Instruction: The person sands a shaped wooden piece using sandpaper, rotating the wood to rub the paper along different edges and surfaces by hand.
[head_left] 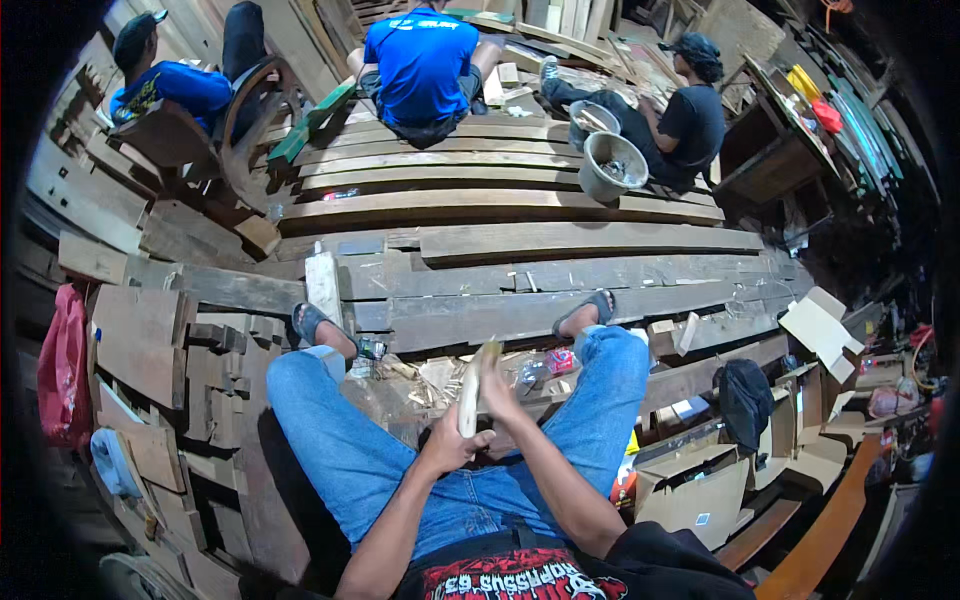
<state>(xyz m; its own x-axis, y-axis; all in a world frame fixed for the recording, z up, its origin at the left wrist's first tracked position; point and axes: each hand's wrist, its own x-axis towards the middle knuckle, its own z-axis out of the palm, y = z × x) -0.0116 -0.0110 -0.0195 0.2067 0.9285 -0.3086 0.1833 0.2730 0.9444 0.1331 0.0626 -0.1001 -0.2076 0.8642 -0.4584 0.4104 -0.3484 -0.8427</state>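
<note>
Wood planks [560, 320] underfoot, timber [138, 335] stacked alongside, left grip [452, 445] wrapped around pale stick [468, 402], right grip [496, 390] hard to tell

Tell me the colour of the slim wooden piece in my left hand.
The slim wooden piece is pale cream, seen best in the head view.

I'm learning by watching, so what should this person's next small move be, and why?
Probably a light stroke of the right grip along the pale wooden piece: the left grip holds its lower end, the right is beside its upper part, and wood scraps lie beyond. Whether the right holds a tool is unclear.
</note>
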